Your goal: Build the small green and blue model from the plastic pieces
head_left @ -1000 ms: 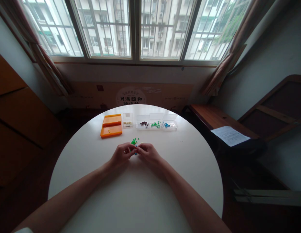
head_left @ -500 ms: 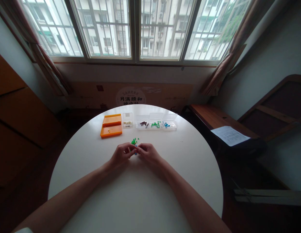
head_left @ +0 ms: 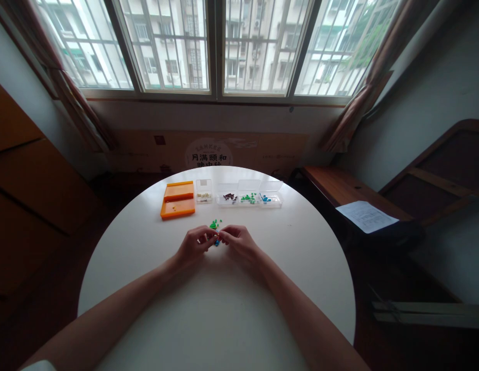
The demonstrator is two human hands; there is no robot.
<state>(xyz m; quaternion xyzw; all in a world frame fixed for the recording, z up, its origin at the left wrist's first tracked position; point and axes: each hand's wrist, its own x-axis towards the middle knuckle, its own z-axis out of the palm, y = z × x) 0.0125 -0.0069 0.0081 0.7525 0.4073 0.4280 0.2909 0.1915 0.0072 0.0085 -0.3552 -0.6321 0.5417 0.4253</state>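
Observation:
My left hand (head_left: 197, 240) and my right hand (head_left: 238, 239) meet over the middle of the white table, fingertips pinched together. Between them shows a small cluster of building pieces, with an orange bit (head_left: 218, 235) at the right fingertips and blue bits (head_left: 217, 242) just below. The fingers cover much of it, and its full shape is hidden. Just beyond the fingertips are several small green pieces (head_left: 214, 224); I cannot tell whether they join the cluster or lie on the table. One tiny green piece (head_left: 221, 221) sits apart from them.
An orange two-part tray (head_left: 177, 208) stands at the back left of the round table (head_left: 147, 309). Beside it is a clear box (head_left: 203, 186) with pale pieces. A clear open-lidded case (head_left: 249, 205) holds brown, green and blue pieces. Paper (head_left: 366, 216) lies on a bench at right.
My right fingers have shifted slightly right and up, parting a little from the left fingertips. The orange bit and more of the blue bits now show between them.

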